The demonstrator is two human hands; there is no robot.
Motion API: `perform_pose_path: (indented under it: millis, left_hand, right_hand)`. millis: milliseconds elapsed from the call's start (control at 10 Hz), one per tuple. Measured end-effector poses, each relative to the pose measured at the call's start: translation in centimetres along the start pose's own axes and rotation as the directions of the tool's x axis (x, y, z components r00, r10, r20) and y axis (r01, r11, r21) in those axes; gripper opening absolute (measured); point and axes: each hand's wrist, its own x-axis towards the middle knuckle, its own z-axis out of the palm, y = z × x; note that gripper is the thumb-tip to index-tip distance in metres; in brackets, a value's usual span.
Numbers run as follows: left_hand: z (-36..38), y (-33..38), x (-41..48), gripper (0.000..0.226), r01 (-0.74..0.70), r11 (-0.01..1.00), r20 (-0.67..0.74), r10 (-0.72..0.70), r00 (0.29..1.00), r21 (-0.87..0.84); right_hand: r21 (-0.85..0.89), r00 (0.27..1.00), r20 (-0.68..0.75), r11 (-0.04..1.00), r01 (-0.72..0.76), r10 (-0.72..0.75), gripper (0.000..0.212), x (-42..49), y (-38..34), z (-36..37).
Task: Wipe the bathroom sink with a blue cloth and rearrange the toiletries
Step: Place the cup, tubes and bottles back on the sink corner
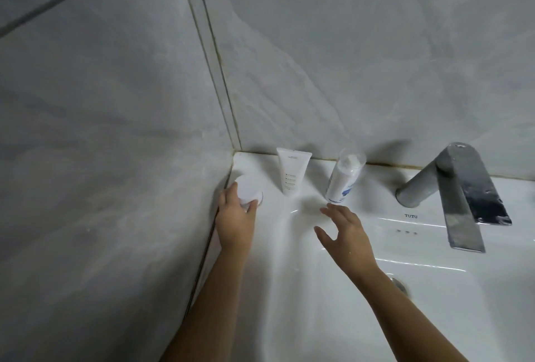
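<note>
Head view: grips a white jar [249,191] with the left hand [234,218] at the sink's [304,303] back-left corner. Spreads the right hand [346,231], empty, just short of the white bottle [343,179]. Between jar and bottle, a white tube [292,172] standing upright; faucet [451,187] well right.

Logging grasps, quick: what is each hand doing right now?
Left hand: holds the white jar.
Right hand: open, holding nothing, near the bottle.

Jar [248,189], tube [292,171], bottle [343,178] left to right on sink ledge [376,182], faucet [451,187] rightmost.
</note>
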Motion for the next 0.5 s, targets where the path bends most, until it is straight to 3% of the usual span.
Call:
perform_pose_path:
  millis: [300, 500]
  left_hand:
    - [2.0, 0.4, 2.7, 0.048, 0.006, 0.995, 0.058, -0.001, 0.998, -0.099]
    - [0.8, 0.3, 1.1, 0.057, -0.041, 0.999, 0.099, 0.041, 0.994, -0.003]
  right_hand:
    - [0.019, 0.998, -0.042, 0.999, -0.034, 0.035, 0.038, 0.1, 0.2, -0.7]
    - [0.03, 0.997, -0.062, 0.999, -0.043, 0.045, 0.037, -0.5, 0.8, -1.3]
